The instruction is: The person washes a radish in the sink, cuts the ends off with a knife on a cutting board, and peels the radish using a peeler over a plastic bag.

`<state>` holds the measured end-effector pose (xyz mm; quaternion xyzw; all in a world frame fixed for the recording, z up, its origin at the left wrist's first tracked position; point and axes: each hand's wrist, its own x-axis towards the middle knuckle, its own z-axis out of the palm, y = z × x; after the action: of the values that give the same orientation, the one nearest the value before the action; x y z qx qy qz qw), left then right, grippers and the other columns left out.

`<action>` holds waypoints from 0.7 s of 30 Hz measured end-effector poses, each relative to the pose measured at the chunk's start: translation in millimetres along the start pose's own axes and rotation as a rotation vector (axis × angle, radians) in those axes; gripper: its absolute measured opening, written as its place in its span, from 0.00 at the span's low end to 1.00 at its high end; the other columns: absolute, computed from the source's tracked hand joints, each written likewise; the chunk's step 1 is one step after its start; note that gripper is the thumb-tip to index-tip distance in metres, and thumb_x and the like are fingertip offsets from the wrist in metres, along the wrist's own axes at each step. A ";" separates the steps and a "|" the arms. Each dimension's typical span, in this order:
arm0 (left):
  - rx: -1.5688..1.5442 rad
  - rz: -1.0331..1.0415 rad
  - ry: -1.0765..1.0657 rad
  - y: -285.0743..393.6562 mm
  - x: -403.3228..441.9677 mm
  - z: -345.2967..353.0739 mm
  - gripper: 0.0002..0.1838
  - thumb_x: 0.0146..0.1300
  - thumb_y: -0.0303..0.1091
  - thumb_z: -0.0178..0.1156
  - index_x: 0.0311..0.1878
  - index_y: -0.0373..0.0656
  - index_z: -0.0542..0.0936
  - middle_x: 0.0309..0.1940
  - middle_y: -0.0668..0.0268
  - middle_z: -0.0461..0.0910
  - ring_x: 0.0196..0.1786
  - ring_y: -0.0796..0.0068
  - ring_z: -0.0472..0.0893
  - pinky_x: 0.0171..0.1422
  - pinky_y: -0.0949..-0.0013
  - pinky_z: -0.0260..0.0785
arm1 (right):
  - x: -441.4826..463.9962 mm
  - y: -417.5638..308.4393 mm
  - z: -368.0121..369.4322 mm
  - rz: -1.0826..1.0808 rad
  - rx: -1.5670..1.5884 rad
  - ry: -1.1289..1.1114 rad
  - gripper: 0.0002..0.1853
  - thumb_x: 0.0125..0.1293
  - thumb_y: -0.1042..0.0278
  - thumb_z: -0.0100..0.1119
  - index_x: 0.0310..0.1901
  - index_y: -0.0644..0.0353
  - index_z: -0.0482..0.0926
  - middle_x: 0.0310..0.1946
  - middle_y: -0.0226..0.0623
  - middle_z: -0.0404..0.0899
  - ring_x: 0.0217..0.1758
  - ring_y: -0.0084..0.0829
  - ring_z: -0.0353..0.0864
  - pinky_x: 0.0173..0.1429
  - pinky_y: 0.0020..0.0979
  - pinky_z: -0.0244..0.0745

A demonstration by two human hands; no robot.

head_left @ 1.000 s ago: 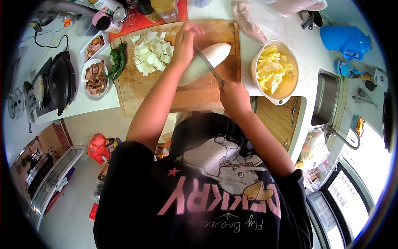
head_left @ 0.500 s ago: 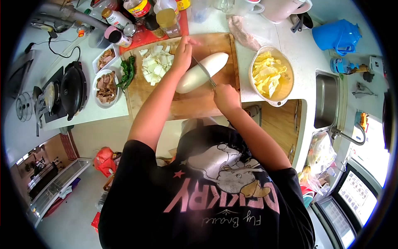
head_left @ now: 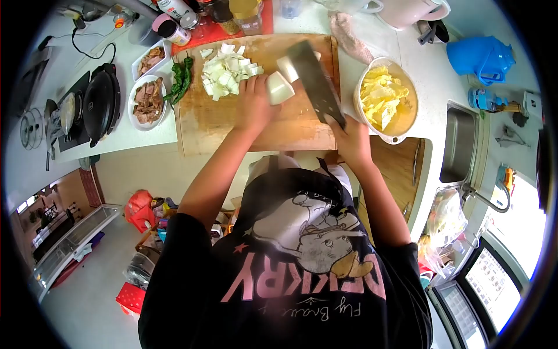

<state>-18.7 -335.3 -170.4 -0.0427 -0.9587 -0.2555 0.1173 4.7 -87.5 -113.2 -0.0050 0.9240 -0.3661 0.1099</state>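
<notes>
My left hand (head_left: 256,104) is closed on a cut piece of white radish (head_left: 281,89), its flat cut face turned toward the right. In my right hand (head_left: 351,138) is a cleaver (head_left: 317,81), its broad blade tilted over the right side of the wooden cutting board (head_left: 232,128). Partly hidden behind the blade, the other radish piece (head_left: 288,68) lies on the board. Left of it, close to my left fingers, sits a pile of pale chopped vegetable pieces (head_left: 224,70). Green peppers (head_left: 182,78) lie at the board's left edge.
A strainer bowl of yellow leaves (head_left: 411,110) stands right of the board. At left are a bowl of sliced meat (head_left: 148,102), another meat dish (head_left: 152,60) and a black pan (head_left: 100,107). Jars (head_left: 174,33) line the back. A sink (head_left: 458,145) lies far right.
The whole radish is now in separate pieces. My left hand has moved down from the blade's far end to hold one piece. My right hand and the cleaver have shifted right.
</notes>
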 end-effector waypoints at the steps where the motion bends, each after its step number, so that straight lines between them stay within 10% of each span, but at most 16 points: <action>1: -0.033 -0.012 0.027 -1.7 -2.1 -5.7 0.37 0.40 0.35 0.77 0.56 0.37 0.73 0.51 0.54 0.75 0.55 0.50 0.72 0.63 0.56 0.67 | -8.1 -1.3 -0.5 0.094 0.101 -0.004 0.18 0.69 0.58 0.61 0.35 0.69 0.80 0.22 0.52 0.79 0.26 0.48 0.80 0.32 0.42 0.75; 5: -0.283 -0.134 0.202 17.4 -14.3 -53.3 0.43 0.39 0.34 0.80 0.61 0.40 0.69 0.55 0.55 0.73 0.59 0.51 0.70 0.64 0.52 0.66 | -29.9 9.6 15.9 0.360 0.471 -0.031 0.20 0.75 0.61 0.55 0.29 0.69 0.77 0.10 0.37 0.71 0.14 0.24 0.73 0.22 0.31 0.69; 15: -0.405 0.216 0.550 64.5 -11.4 -148.1 0.47 0.35 0.31 0.84 0.61 0.37 0.70 0.56 0.52 0.74 0.58 0.54 0.76 0.59 0.58 0.71 | -3.2 23.8 135.7 0.200 1.048 -0.255 0.18 0.78 0.58 0.48 0.53 0.66 0.76 0.38 0.35 0.81 0.40 0.24 0.78 0.45 0.27 0.74; 18: -0.404 0.242 0.527 71.3 -12.1 -161.6 0.46 0.36 0.31 0.84 0.61 0.36 0.70 0.56 0.51 0.75 0.57 0.55 0.76 0.59 0.60 0.71 | 18.1 58.0 192.7 0.052 0.693 -0.313 0.20 0.77 0.56 0.49 0.56 0.66 0.76 0.44 0.36 0.81 0.44 0.23 0.78 0.49 0.28 0.74; 21: -0.462 0.287 0.534 69.0 -11.9 -158.7 0.45 0.36 0.32 0.84 0.61 0.36 0.71 0.55 0.51 0.75 0.57 0.56 0.77 0.59 0.61 0.72 | 27.4 4.3 154.6 0.346 0.611 -0.492 0.22 0.75 0.56 0.50 0.59 0.68 0.74 0.42 0.40 0.82 0.38 0.26 0.83 0.41 0.29 0.79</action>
<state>34.8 -355.1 -6.6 -0.1338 -0.7959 -0.4478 0.3847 10.1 -191.2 -230.9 0.0959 0.7065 -0.5872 0.3833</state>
